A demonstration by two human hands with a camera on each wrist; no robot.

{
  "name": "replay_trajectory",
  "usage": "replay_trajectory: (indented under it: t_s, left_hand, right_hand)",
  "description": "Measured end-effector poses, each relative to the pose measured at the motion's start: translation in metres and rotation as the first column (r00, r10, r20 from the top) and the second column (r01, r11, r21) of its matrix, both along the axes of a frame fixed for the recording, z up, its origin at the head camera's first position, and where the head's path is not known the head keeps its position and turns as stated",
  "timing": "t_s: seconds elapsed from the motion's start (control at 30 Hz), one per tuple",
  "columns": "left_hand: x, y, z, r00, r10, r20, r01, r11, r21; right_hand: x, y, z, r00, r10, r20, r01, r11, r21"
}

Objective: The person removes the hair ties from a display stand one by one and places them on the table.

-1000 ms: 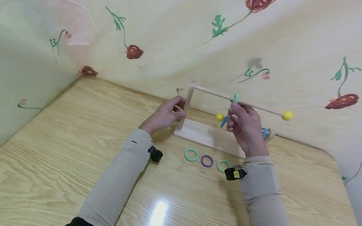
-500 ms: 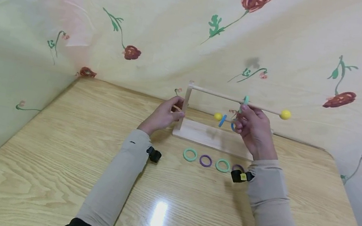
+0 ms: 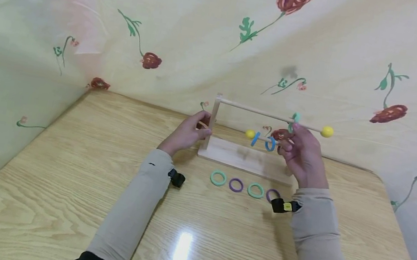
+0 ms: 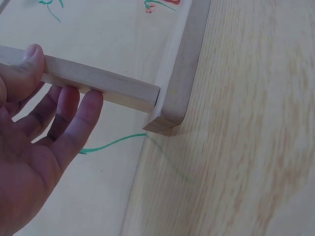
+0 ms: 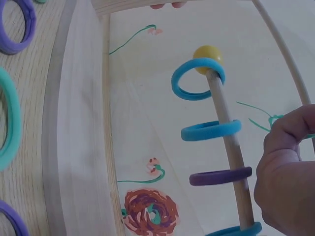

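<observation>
A wooden rack stands at the table's back, its flat base (image 3: 245, 159) along the tabletop. My left hand (image 3: 187, 133) grips the upright post (image 4: 108, 83), thumb on one side and fingertips on the other. From that post the upper rod (image 3: 253, 110) runs right to a yellow ball (image 3: 327, 131). A green ring (image 3: 296, 116) is around this rod near the ball, pinched by my right hand (image 3: 307, 158). Below, the lower rod (image 5: 229, 113) bears blue rings (image 5: 211, 131) and a purple ring (image 5: 221, 176), with another yellow ball (image 5: 209, 51) at its end.
In front of the base, two green rings (image 3: 211, 177) and two purple rings (image 3: 230, 184) lie in a row on the wooden table (image 3: 126, 226). My right wrist strap partly covers the rightmost one. A flowered cloth (image 3: 192, 30) hangs right behind the rack.
My right hand has moved the green ring rightward along the upper rod, closer to the yellow ball. More of the lower rod's blue rings now shows. My left hand stays on the post.
</observation>
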State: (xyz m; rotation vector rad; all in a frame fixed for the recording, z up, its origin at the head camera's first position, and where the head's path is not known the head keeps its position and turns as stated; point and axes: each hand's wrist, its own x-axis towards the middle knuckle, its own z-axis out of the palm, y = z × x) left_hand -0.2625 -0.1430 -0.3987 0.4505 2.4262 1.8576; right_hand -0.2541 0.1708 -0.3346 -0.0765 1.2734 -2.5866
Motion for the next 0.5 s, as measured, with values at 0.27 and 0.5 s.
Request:
replay_trajectory:
  t_s: [0.27,0.5]
  left_hand:
    - [0.0,0.002,0.001,1.0,-0.009,0.012,0.009,1.0,0.007]
    - [0.002,0.0,0.001,1.0,0.0,0.013,0.0,1.0,0.002]
  right_hand:
    - [0.007,0.017,0.002,0.997,-0.011,0.074,0.022,0.988,-0.156]
    - [0.012,0.032,0.003,0.99,-0.046,0.132,0.075,0.972,-0.222]
